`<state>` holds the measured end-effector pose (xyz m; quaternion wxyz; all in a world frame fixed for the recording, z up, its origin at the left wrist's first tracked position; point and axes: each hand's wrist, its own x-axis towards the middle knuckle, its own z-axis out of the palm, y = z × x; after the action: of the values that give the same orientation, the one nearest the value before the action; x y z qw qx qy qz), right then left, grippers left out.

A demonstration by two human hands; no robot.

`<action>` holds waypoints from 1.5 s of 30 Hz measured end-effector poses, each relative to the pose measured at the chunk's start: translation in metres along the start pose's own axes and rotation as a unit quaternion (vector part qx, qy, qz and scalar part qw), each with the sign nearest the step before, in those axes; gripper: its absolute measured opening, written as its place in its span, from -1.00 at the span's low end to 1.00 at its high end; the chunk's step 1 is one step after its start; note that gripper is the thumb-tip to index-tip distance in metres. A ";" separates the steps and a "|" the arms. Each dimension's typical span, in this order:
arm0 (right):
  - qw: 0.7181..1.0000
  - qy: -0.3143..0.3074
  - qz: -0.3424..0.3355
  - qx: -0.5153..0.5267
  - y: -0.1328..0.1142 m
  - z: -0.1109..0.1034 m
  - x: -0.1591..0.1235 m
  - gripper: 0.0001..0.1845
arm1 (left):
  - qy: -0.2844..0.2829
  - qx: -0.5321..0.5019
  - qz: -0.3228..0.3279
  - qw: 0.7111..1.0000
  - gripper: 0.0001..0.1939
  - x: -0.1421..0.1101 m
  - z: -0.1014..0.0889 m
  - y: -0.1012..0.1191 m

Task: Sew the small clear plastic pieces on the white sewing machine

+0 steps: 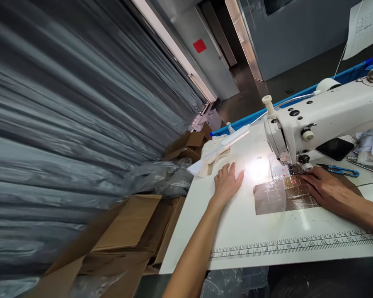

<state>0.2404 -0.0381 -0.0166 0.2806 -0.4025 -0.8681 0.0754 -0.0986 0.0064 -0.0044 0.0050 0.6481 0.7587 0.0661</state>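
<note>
My left hand (228, 182) lies on the white table top (233, 231) with its fingers spread, left of the bright lamp spot, and holds nothing. At the sewing machine (329, 111), my right hand (328, 186) rests palm down with its fingers stretched toward the presser foot (296, 169). Beneath its fingers is a brown plate covered with clear tape (301, 200). A small pale piece with red marks (279, 171) sits just left of the foot. Nothing shows clearly in my right fingers.
Folded white and cream cloth (214, 153) lies at the table's far left corner. Blue thread snips (342, 170) and a dark phone (335, 149) are behind my right hand. A printed ruler (279, 247) runs along the front edge. Open cardboard boxes (127, 223) stand left of the table.
</note>
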 end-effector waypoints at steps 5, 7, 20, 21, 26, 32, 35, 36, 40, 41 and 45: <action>1.000 -0.006 0.005 0.006 0.000 0.000 0.001 -0.64 | 0.123 0.026 0.106 0.986 -0.44 -0.017 -0.010 -0.001; 1.000 -0.004 0.008 0.013 0.001 0.001 0.000 -0.65 | 0.131 -0.009 0.184 0.974 -0.62 -0.029 -0.014 0.011; 0.997 -0.023 0.043 0.061 0.000 0.000 0.001 -0.64 | 0.089 -0.203 0.291 0.931 -0.83 -0.066 -0.014 0.071; 0.996 -0.021 0.048 0.079 -0.002 -0.002 0.002 -0.63 | 0.072 -0.242 0.296 0.921 -0.83 -0.072 -0.020 0.076; 0.949 -0.052 0.093 0.296 -0.011 -0.020 0.006 -0.61 | -0.299 -0.505 0.237 0.775 -0.75 -0.118 -0.051 0.112; 0.746 -0.268 0.111 0.600 -0.017 -0.031 0.006 -0.30 | -0.332 -0.611 0.077 0.715 -0.49 -0.115 -0.057 0.121; 0.765 -0.259 0.175 0.563 -0.017 -0.024 0.005 -0.36 | -0.209 -0.584 0.045 0.783 -0.43 -0.095 -0.045 0.102; 0.790 -0.224 0.198 0.536 -0.016 -0.021 0.005 -0.42 | -0.172 -0.568 0.036 0.804 -0.42 -0.089 -0.039 0.094; 0.915 -0.025 0.249 0.317 -0.006 -0.012 0.007 -0.58 | -0.030 -0.384 0.068 0.921 -0.51 -0.073 -0.020 0.061; 0.932 0.016 0.254 0.257 -0.003 -0.011 0.007 -0.59 | 0.018 -0.310 0.101 0.945 -0.54 -0.070 -0.018 0.055; 0.953 0.064 0.244 0.167 0.002 -0.009 0.007 -0.64 | 0.135 -0.136 0.258 0.947 -0.69 -0.060 -0.025 0.051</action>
<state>0.2425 -0.0324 -0.0064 0.3722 -0.5536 -0.6982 0.2599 -0.0417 -0.0470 0.0216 -0.0268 0.7999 0.5429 0.2544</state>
